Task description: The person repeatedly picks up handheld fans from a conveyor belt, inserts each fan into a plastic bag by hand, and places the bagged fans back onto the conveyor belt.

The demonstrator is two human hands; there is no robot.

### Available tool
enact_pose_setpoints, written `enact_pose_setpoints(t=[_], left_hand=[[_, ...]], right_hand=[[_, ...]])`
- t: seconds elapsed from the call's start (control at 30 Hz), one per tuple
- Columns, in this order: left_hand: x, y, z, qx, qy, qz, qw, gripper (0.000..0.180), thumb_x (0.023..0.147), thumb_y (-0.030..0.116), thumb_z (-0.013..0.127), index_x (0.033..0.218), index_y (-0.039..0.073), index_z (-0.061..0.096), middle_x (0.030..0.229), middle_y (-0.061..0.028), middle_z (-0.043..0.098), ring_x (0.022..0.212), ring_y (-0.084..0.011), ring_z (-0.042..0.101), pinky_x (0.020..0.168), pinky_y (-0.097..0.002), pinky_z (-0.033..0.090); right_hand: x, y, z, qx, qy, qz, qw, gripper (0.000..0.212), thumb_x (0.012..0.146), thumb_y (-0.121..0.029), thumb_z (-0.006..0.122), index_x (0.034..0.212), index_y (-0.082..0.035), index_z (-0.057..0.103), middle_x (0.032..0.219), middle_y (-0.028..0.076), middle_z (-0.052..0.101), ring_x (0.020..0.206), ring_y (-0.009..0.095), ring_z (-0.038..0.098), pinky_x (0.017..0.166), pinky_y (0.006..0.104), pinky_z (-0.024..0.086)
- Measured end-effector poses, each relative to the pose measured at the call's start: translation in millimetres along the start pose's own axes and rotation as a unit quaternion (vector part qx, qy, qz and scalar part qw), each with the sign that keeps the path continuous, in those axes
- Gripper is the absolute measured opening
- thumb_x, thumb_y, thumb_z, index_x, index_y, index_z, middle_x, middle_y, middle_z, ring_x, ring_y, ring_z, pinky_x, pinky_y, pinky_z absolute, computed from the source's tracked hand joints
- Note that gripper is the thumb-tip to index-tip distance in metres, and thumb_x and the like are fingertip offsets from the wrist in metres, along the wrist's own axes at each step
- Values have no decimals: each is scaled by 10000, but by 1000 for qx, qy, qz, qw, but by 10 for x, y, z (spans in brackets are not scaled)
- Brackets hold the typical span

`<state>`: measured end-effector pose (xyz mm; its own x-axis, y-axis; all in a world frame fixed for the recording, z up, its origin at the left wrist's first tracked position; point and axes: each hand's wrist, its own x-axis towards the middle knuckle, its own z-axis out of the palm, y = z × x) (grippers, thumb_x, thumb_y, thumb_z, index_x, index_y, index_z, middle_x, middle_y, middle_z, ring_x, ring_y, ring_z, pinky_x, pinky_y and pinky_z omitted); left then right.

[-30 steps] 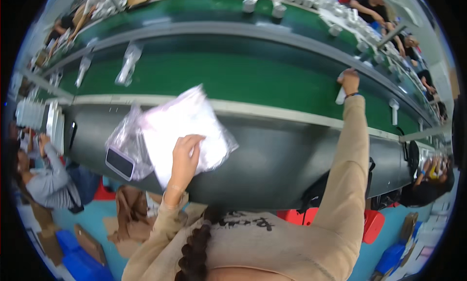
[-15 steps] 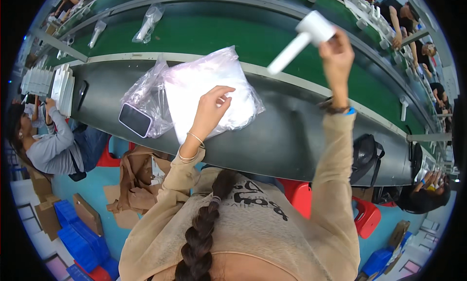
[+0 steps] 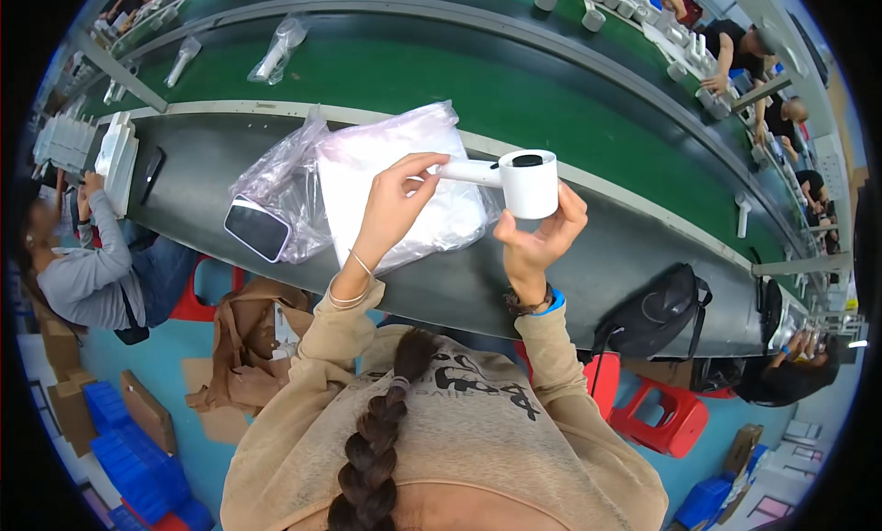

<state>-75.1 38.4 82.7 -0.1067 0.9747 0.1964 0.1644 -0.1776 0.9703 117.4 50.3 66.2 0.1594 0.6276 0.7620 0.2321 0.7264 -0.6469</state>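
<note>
Above the table I hold a white hair-dryer-shaped device [image 3: 530,191], with a drum-like head, a straight handle and a black piece in the top of the head. My right hand [image 3: 540,242] is closed around the head from below and the right. The handle points left, and my left hand [image 3: 400,196] pinches its end between thumb and fingers. Under my left hand and the handle lies a stack of clear plastic bags [image 3: 354,177]. A crumpled clear bag [image 3: 285,168] lies beside the stack, partly under a phone [image 3: 257,230].
Beyond the table runs a green conveyor belt [image 3: 386,81], carrying a bagged white device [image 3: 273,58] and a bare one [image 3: 742,214]. A black backpack [image 3: 652,312] rests at the table's right. Co-workers sit left and far right. A red stool [image 3: 663,416] stands on the floor.
My right hand has brought the device from over the belt down and left, in front of me. My left hand, over the bags before, now grips the handle's end.
</note>
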Motion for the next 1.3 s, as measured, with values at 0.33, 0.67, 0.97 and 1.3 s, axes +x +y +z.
enact_pose_setpoints(t=[0.33,0.67,0.97,1.3], left_hand=[[13,389,44,-134,-77,-33,987,286,909,-10,590,1181,-18,679,1135,-69,681,900,-99,606,828,-245,516],[240,608,-2,107,-43,92,989,270,851,-32,583,1076,8,727,1024,-99,727,889,-217,630,815,-318,502],[471,34,-43,326,-28,150,933,259,791,-42,588,983,38,742,943,-127,720,903,-302,596,830,-400,491],[559,-399,-219,300,-63,125,944,219,815,-7,588,956,43,748,838,-151,701,714,-270,602,678,-359,484]], right_hand=[[-49,9,-99,-68,-38,-91,993,776,619,-130,859,1267,-19,448,1210,147,503,1088,291,558,935,387,490],[658,-283,64,-117,-369,-65,920,573,643,-84,800,1172,-22,588,1052,138,557,915,348,592,801,414,503],[932,267,170,-287,-522,-118,794,464,750,-415,758,1062,-80,684,917,104,597,864,307,607,771,404,491],[756,736,237,-65,-634,-51,769,209,818,-268,728,940,-104,682,944,77,600,908,305,613,778,424,473]])
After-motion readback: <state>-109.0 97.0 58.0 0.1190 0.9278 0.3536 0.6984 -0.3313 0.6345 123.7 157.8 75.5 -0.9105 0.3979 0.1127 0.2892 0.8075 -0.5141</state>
